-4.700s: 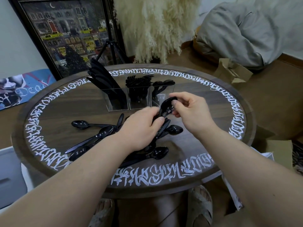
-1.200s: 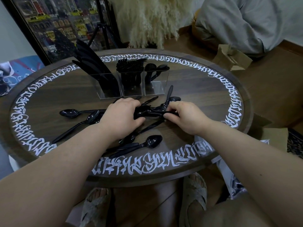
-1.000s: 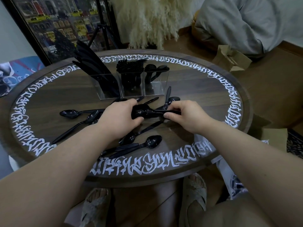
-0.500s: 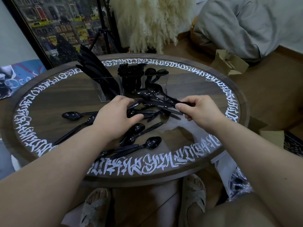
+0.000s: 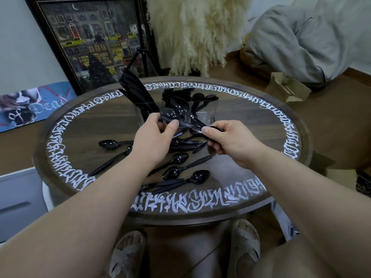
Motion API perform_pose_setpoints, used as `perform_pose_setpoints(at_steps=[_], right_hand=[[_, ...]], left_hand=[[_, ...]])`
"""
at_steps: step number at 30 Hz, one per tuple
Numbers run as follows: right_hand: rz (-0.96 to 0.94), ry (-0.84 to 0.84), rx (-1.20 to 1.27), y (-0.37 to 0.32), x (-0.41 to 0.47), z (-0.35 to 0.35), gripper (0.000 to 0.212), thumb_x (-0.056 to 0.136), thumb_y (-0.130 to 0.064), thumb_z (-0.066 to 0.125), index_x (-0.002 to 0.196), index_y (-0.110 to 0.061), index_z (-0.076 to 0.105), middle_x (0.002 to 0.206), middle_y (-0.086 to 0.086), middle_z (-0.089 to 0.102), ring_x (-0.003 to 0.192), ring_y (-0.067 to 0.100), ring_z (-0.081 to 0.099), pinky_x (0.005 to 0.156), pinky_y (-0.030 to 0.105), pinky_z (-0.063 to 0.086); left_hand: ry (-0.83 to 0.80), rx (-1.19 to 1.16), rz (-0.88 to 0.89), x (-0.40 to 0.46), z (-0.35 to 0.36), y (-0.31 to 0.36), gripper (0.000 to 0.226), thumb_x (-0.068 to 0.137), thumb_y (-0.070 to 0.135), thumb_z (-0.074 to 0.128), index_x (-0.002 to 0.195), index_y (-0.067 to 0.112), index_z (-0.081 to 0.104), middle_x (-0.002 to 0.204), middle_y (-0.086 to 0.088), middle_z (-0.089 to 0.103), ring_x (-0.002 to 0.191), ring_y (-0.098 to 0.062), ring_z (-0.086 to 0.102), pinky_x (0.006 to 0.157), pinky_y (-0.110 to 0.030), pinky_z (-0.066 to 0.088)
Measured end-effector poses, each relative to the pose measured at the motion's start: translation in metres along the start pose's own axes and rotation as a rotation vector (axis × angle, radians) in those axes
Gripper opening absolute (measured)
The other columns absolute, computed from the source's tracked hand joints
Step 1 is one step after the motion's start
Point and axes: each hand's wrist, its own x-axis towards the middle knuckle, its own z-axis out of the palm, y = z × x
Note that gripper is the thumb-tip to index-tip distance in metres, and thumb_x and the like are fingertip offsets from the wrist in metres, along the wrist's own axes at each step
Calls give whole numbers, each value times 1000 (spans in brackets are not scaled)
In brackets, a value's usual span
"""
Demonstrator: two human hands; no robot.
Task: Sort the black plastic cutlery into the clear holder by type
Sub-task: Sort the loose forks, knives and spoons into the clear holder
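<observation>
Spoons (image 5: 180, 112) pinched by both hands' grips.

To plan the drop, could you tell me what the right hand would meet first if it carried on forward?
Probably the clear plastic holder, near its spoon compartment; the right hand grips black plastic spoons aimed there, though depth is uncertain.

Black spoons (image 5: 179, 106) are pinched between the fingers of the left hand (image 5: 154, 137) and the right hand (image 5: 230, 141). More shiny black spoons (image 5: 197, 176) are seen below the fingers, on a dark brown wood table (image 5: 104, 121) ringed with white painted writing (image 5: 186, 204). Just past the fingertips a clear holder (image 5: 208, 115) is filled with black cutlery. Far beyond the fingers, a black-framed picture (image 5: 94, 39) with yellow cars and a red door is seen, beside fluffy cream grass (image 5: 198, 33). A grey cushion (image 5: 301, 37) and a brown box (image 5: 287, 89) are seen too.
</observation>
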Motion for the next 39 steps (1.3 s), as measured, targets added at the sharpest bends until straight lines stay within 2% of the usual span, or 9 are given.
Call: perform_pose_setpoints(at_steps=[6, 9, 12, 15, 19, 26, 34, 37, 39], right_hand=[[48, -14, -105, -19, -6, 4, 21, 91, -24, 65, 76, -10, 58, 51, -3, 50, 42, 8, 38, 39, 16, 33], [56, 21, -46, -14, -9, 16, 24, 90, -26, 65, 71, -13, 59, 54, -1, 53, 48, 11, 40, 46, 21, 35], [75, 23, 53, -5, -14, 30, 26, 91, -25, 63, 69, -14, 58, 55, 0, 54, 44, 8, 39, 44, 19, 35], [105, -12, 92, 3, -15, 40, 24, 93, -25, 61, 73, -13, 59, 56, 0, 56, 43, 7, 42, 46, 18, 38], [116, -69, 85, 4, -11, 46, 22, 95, -23, 58, 77, -11, 63, 61, 3, 60, 46, 8, 47, 47, 19, 41], [128, -135, 77, 2, -4, 44, 19, 97, -11, 54, 82, -8, 64, 64, 4, 61, 52, 11, 52, 51, 20, 47], [134, -64, -13, 5, 2, 37, 18, 96, -11, 55, 81, -9, 66, 69, 7, 65, 49, 8, 53, 50, 19, 46], [108, 2, -19, 4, 3, 31, 15, 95, -9, 55, 84, -12, 64, 66, 5, 63, 47, 7, 51, 49, 17, 45], [92, 52, 11, 3, 4, 25, 14, 93, -6, 57, 82, -13, 61, 64, 5, 62, 47, 7, 49, 48, 16, 43]], left_hand=[[25, -10, 59, -6, -14, 2, 62, 89, 38, 63, 142, 21, 34, 112, 15, 51, 90, -3, 58, 84, -23, 41], [14, -329, -116, -7, -14, 2, 67, 90, 35, 63, 145, 16, 30, 103, 12, 63, 88, -10, 69, 84, -31, 53], [-91, -649, -327, -9, -15, 5, 36, 94, 28, 58, 124, 9, 54, 103, -2, 70, 77, -7, 71, 66, -23, 52], [-194, -680, -385, -12, -16, 3, 9, 95, 25, 56, 96, 18, 62, 94, -1, 73, 76, -7, 70, 70, -24, 51], [-156, -693, -387, -10, -18, 0, 13, 95, 23, 57, 82, 20, 60, 90, -1, 74, 79, -11, 71, 69, -26, 51], [-113, -790, -371, -9, -21, 2, 16, 100, 19, 46, 89, 16, 57, 83, -1, 74, 74, -13, 71, 68, -28, 54], [-152, -686, -389, -4, -18, -1, 10, 98, 18, 51, 94, 15, 60, 74, 5, 56, 59, -2, 60, 55, -18, 52], [-219, -502, -356, -3, -22, -8, 20, 98, 10, 48, 89, 21, 63, 80, 6, 59, 66, -2, 57, 58, -17, 49], [-160, -316, -306, 0, -25, -14, 24, 98, 11, 47, 93, 26, 65, 85, 4, 61, 70, -7, 56, 62, -22, 49]])
